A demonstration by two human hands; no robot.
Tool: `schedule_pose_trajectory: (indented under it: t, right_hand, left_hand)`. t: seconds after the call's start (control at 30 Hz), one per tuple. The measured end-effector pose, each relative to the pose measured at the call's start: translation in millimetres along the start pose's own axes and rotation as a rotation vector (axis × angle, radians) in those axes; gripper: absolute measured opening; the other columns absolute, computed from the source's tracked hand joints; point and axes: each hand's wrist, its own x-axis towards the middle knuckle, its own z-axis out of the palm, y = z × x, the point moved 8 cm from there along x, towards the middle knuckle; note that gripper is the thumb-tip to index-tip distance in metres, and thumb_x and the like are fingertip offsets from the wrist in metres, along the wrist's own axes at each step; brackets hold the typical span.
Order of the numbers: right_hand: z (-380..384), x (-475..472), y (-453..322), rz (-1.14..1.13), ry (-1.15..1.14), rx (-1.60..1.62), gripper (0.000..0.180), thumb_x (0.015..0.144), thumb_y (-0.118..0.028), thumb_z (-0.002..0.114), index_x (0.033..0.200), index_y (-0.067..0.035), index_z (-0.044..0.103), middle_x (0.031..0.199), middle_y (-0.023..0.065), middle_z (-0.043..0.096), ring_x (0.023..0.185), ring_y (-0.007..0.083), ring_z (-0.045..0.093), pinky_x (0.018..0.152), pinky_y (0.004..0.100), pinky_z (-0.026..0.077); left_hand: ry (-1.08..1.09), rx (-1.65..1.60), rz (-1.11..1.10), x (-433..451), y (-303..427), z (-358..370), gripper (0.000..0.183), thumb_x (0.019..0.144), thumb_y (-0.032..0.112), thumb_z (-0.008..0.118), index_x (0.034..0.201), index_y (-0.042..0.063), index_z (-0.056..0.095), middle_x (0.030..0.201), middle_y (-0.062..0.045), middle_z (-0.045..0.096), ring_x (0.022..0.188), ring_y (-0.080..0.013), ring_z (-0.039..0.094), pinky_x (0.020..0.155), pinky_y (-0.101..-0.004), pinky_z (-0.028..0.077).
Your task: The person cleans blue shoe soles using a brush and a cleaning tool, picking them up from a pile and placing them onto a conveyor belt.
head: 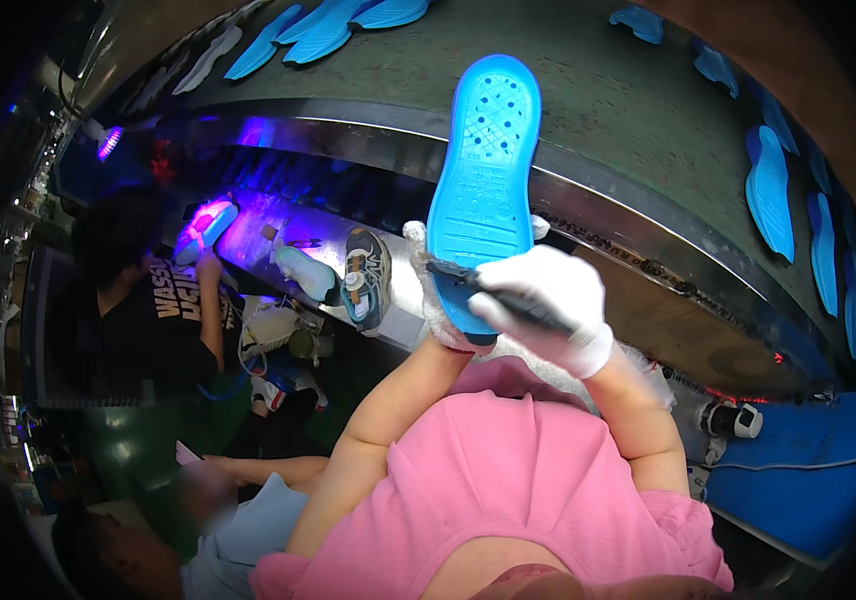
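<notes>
A bright blue shoe sole (484,180) stands tilted up in front of me, its long face towards the camera. Small holes dot its far end, and raised lines cross the middle. My left hand (439,311), in a white knit glove, grips it from behind near the lower end; its palm is mostly hidden. Another white glove covers my right hand (555,304), slightly blurred, which is closed round the dark handle of a brush (529,307). The brush's dark head lies across the lower part of the sole and appears to touch it.
A green conveyor belt (570,97) with a metal edge carries several blue soles (769,195). On the metal bench are a sports shoe (366,277) and a pale sole (306,271). Leftward, a co-worker (165,315) handles a sole under a purple lamp (109,142); another person (248,540) sits nearby.
</notes>
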Motion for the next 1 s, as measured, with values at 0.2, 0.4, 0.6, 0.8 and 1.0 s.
schedule_pose_trajectory:
  t: [0.2,0.4,0.6,0.8,1.0]
  right_hand:
    - [19,-7,-9,0.044,-0.404,-0.116,0.021,0.074,-0.003,0.081,0.091,-0.01,0.07,0.079,0.0061,0.068,0.067,0.0233,0.066,0.061,0.031,0.053]
    - [-13,-13,32,0.256,0.157,0.156,0.023,0.078,0.0,0.078,0.1,-0.003,0.07,0.092,0.0104,0.072,0.073,0.0206,0.069,0.064,0.0302,0.056]
    - [5,-2,6,-0.065,-0.111,-0.236,0.021,0.08,-0.012,0.066,0.1,-0.016,0.067,0.099,0.0042,0.07,0.08,0.0227,0.066,0.066,0.0313,0.052]
    - [-22,6,19,0.082,0.023,-0.206,0.018,0.08,-0.019,0.075,0.096,-0.016,0.068,0.086,0.005,0.069,0.072,0.0235,0.065,0.064,0.0337,0.054]
    - [-1,0,-6,0.049,-0.261,-0.01,0.017,0.082,-0.008,0.07,0.098,-0.013,0.067,0.085,0.0068,0.066,0.073,0.0262,0.065,0.061,0.0319,0.052]
  left_hand:
    - [0.057,-0.024,-0.068,0,-3,-4,0.102,0.087,0.083,0.036,0.147,0.0,0.037,0.129,-0.029,0.056,0.102,-0.0384,0.064,0.085,-0.0489,0.055]
    - [0.326,0.01,-0.032,1,1,0,0.097,0.089,0.081,0.035,0.145,0.002,0.04,0.129,-0.025,0.057,0.105,-0.0371,0.063,0.085,-0.0481,0.056]
    - [0.232,0.014,0.014,-4,-6,0,0.094,0.089,0.078,0.037,0.149,0.006,0.038,0.139,-0.021,0.051,0.122,-0.0355,0.055,0.105,-0.0491,0.045]
    - [0.087,-0.161,-0.056,-5,-16,10,0.1,0.087,0.083,0.034,0.149,0.004,0.036,0.137,-0.023,0.052,0.119,-0.0355,0.057,0.103,-0.0497,0.046]
    - [0.025,-0.053,-0.098,2,-10,4,0.107,0.082,0.087,0.038,0.146,0.001,0.036,0.132,-0.029,0.052,0.105,-0.0387,0.062,0.09,-0.049,0.053]
